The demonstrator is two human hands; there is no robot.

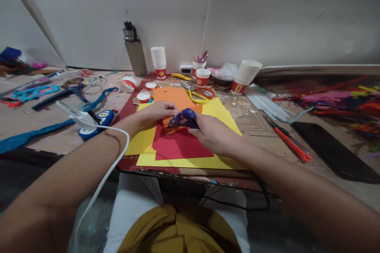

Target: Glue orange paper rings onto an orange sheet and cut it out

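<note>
My right hand (212, 132) is wrapped round a blue glue gun (185, 118), held over the coloured paper with its front end pointing left. Close to that end, my left hand (157, 112) has its thumb and fingers pressed together; what they pinch is too small to make out. Beneath both hands lies orange paper (170, 97), partly covering red paper (184, 146). Larger yellow sheets (221, 114) spread out under these.
Stacked paper cups (246, 75), a bottle (135, 55) and scissors (197, 95) stand or lie at the back. To the right are clear sticks (263, 101), a red-handled cutter (292, 144) and a phone (335, 150). A white cable (126, 142) crosses my left forearm near a blue power strip (96, 124).
</note>
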